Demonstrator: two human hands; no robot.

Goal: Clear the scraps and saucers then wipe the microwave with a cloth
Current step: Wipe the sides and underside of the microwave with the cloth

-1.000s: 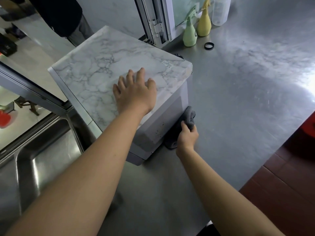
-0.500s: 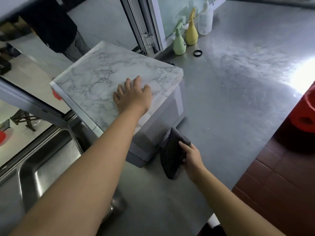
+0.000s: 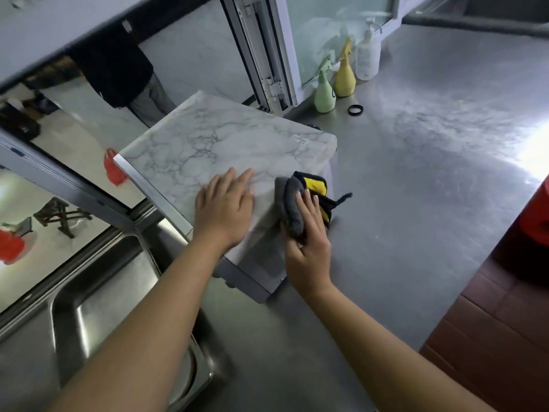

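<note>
Microwave [image 3: 225, 150], marble-patterned top: standing on the steel counter [image 3: 430, 203] near its left edge, just beside the sink [image 3: 98, 292].
Left hand [image 3: 224, 211]: lying flat on the microwave's top near its front right corner, fingers straight and together, holding nothing.
Right hand [image 3: 309, 248]: pressing the cloth [image 3: 292, 203] against the microwave's upper right edge, fingers [image 3: 309, 203] stretched over it, thumb tucked beneath the bunched fabric.
Cloth, grey with yellow and black showing: folding over that edge, partly on the top, partly hanging down the side.
Green spray bottle [image 3: 324, 93], yellow spray bottle [image 3: 345, 75], white pump bottle [image 3: 367, 56]: standing along the counter's far edge by the window.
Black ring [image 3: 355, 110]: lying just in front of them.
</note>
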